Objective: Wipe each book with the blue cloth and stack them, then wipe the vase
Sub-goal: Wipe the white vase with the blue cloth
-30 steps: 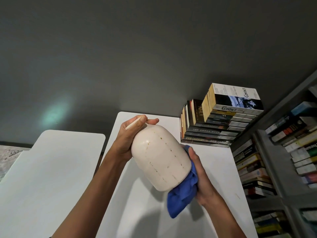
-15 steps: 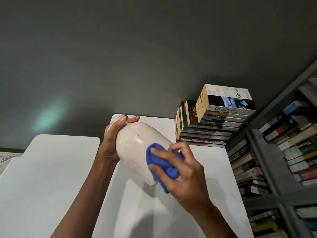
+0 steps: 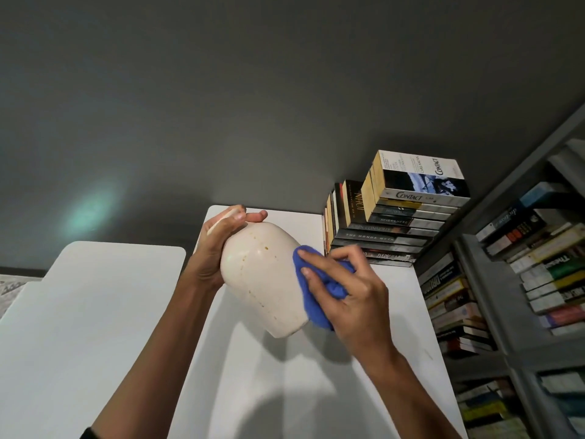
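Observation:
A cream speckled vase point(image 3: 264, 278) is held tilted in the air above the white table point(image 3: 316, 391). My left hand point(image 3: 215, 248) grips its neck end, at the upper left. My right hand point(image 3: 351, 289) presses the bunched blue cloth point(image 3: 319, 291) against the vase's right side. The vase's mouth is hidden behind my left hand. A stack of paperback books point(image 3: 399, 223) lies at the table's far right corner, with a few more books standing upright just left of it.
A second white table point(image 3: 79, 327) stands to the left, with a narrow gap between the two. Grey shelves full of books point(image 3: 522, 296) run along the right. A dark grey wall point(image 3: 253, 106) is behind the tables.
My right hand with the cloth came up from under the vase's base onto its front, then slid to its right side. My left hand kept its grip on the neck.

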`<state>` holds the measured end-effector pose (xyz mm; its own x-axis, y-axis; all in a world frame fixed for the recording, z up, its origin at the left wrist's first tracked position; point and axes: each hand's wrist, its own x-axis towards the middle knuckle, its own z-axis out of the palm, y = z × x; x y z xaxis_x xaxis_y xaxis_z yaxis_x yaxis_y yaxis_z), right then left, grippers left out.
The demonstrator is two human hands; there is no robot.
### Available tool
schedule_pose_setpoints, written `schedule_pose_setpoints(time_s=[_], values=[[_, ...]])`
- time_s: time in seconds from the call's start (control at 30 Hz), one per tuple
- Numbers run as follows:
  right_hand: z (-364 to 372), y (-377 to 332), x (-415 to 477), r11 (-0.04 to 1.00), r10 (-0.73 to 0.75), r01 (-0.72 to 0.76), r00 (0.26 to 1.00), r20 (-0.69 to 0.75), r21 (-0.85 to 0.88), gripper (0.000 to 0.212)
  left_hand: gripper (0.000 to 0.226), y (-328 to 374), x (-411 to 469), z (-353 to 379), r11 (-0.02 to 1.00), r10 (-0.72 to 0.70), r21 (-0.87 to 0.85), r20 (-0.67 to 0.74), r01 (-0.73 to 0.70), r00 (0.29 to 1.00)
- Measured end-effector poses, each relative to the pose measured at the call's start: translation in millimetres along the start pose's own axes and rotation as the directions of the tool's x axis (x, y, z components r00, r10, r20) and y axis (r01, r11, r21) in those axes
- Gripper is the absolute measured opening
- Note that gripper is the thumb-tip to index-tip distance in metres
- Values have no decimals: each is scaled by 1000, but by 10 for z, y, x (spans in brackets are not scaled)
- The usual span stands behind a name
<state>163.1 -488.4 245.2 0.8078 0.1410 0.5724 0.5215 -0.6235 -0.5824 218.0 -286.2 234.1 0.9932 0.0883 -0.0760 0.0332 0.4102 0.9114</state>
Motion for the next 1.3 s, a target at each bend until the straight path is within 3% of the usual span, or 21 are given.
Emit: schedule_pose_setpoints(time_s=[0.1, 0.2, 0.37, 0.43, 0.53, 0.6, 0.63, 0.7, 0.8, 0.9, 0.97, 1.03, 1.1, 1.17, 1.3], values=[[12, -104, -51, 997, -65, 66, 998, -23, 36, 22, 8, -27, 9, -10, 996, -3, -88, 19, 5, 1000], [4, -125, -214, 982, -184, 181, 981, 55, 58, 20, 12, -33, 35, -62, 993, 15, -115, 67, -7, 998], [-9, 108, -91, 966, 136, -144, 989, 51, 214, 22, 9, 13, 15, -35, 989, 27, -148, 205, 4, 978], [-16, 177, -59, 864, 290, -333, 942, 166, 377, 16, 14, -2, -8, -37, 976, 8, -210, 254, 47, 967], [-27, 232, -89, 553, 434, -605, 796, 422, 573, 12, 40, -21, -43, -45, 950, -6, -295, 316, 105, 949], [-22, 234, -112, 412, 459, -662, 745, 485, 626, 19, 44, -23, -50, -39, 940, -6, -320, 327, 116, 945], [-22, 211, -104, 394, 460, -660, 744, 484, 640, 21, 44, -26, -44, -36, 942, -6, -317, 325, 115, 946], [-19, 162, -63, 495, 437, -606, 793, 424, 624, 20, 43, -29, -28, -27, 947, -6, -302, 317, 107, 948], [-35, 67, -22, 776, 351, -427, 904, 245, 464, 19, 41, -16, -9, -24, 954, 9, -287, 296, 80, 955], [-50, -54, -168, 960, 140, -153, 988, 72, 236, 30, 39, 50, 1, 9, 985, 36, -174, 228, 4, 973], [-20, -63, -355, 990, 18, -23, 999, 39, 142, 35, 51, 103, -4, 57, 996, 67, -58, 93, -62, 993], [34, 11, -458, 995, 27, -29, 999, 29, 92, 35, 46, 133, -14, 104, 997, 72, -6, 15, -71, 997], [82, 106, -347, 989, 121, -118, 992, -26, 91, 31, 23, 133, -31, 187, 997, 50, 58, 16, -51, 999], [122, 127, -98, 976, 198, -189, 977, -82, 106, 28, 27, 106, -68, 281, 988, 35, 152, 14, -37, 999], [157, 9, 25, 995, 84, -78, 992, -96, 69, 29, 31, 60, -118, 341, 989, -31, 144, 46, 24, 998]])
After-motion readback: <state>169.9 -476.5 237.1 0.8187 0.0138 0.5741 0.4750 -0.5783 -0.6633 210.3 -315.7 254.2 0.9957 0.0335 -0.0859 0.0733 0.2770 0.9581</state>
